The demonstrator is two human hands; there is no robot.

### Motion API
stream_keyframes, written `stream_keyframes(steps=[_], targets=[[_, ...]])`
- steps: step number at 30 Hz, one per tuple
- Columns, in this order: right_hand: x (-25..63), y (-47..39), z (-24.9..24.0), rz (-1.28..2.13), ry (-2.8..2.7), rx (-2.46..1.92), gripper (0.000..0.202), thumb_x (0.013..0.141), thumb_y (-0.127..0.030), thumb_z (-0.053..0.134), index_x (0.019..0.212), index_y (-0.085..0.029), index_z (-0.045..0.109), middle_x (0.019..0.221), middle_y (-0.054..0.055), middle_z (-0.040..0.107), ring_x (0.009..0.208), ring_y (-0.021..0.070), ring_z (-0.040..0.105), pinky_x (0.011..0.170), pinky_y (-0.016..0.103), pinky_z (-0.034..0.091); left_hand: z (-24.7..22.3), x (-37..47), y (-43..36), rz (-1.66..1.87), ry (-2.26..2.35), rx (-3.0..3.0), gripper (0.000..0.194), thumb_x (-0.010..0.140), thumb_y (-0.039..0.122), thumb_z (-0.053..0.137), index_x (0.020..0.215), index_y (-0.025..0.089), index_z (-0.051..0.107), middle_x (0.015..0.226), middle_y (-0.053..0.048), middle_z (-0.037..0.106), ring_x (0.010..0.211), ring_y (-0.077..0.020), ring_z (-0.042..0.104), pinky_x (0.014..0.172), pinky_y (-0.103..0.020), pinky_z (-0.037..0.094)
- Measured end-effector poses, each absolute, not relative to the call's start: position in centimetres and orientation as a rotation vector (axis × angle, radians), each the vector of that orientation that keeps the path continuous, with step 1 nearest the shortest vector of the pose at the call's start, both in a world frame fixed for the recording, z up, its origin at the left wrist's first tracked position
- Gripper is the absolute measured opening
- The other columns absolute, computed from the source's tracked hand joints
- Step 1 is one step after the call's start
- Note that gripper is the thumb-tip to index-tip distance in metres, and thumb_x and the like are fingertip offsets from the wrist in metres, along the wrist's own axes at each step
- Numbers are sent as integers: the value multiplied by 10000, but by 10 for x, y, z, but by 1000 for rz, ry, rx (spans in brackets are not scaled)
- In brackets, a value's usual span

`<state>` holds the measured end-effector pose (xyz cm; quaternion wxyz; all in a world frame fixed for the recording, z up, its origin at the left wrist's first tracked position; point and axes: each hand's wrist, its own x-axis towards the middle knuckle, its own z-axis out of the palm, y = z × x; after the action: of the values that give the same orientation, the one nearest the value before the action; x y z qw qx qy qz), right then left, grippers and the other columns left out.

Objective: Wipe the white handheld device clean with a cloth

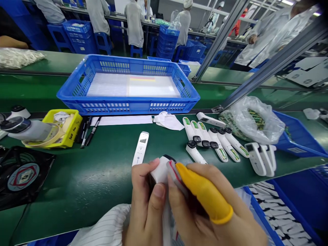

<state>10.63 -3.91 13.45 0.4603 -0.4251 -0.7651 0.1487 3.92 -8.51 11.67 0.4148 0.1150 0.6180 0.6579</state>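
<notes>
Green bench (89, 177): both hands (184, 205) clasp white thermometer (160, 171).

Green bench (97, 177) — blue crate (128, 102), yellow tray (70, 131), white thermometers (217, 143), pens (88, 131), paper strip (123, 120).

The two hands, left hand (147, 201) and right hand (210, 208), meet at the near edge of the table (84, 177), both on one device (162, 169). Just beyond them, slightly left, a thermometer (140, 149) lies alone. To the right, a row of handsets (215, 140) lies side by side, with a bag (252, 119) behind it. A crate (128, 85) stands farther back at the centre. At far left sits a tray (63, 128), with pens (88, 131) beside it on its right.
</notes>
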Motion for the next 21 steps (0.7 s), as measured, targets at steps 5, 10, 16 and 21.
stream_keyframes(steps=[5, 10, 16, 21], targets=[[103, -34, 132, 378, -1951, -943, 80, 840, -158, 575, 873, -230, 572, 710, -10, 630, 515, 129, 592, 441, 209, 491, 114, 42, -81, 1728, 1562, 300, 307, 882, 577, 520, 1017, 303, 545, 823, 31, 541, 660, -107, 501, 605, -161, 453], [101, -33, 132, 381, -1885, -986, 88, 876, -217, 521, 794, -220, 552, 622, -18, 574, 459, 125, 548, 368, 223, 408, 112, 38, -82, 1729, 1542, 308, 274, 893, 539, 528, 1044, 311, 547, 870, 25, 541, 674, -113, 494, 599, -170, 444], [105, -31, 140, 377, -2139, -919, 104, 869, -141, 527, 793, -191, 576, 707, 11, 630, 559, 140, 614, 473, 225, 488, 108, 34, -80, 1802, 1464, 377, 198, 908, 436, 553, 1046, 295, 532, 882, 18, 561, 668, -114, 524, 596, -181, 449], [111, -23, 143, 385, -2065, -888, 71, 850, -122, 565, 850, -191, 580, 727, -5, 614, 597, 122, 620, 547, 184, 528, 113, 37, -80, 1740, 1456, 324, 273, 891, 507, 547, 1049, 289, 510, 848, 8, 581, 641, -118, 540, 598, -194, 464]])
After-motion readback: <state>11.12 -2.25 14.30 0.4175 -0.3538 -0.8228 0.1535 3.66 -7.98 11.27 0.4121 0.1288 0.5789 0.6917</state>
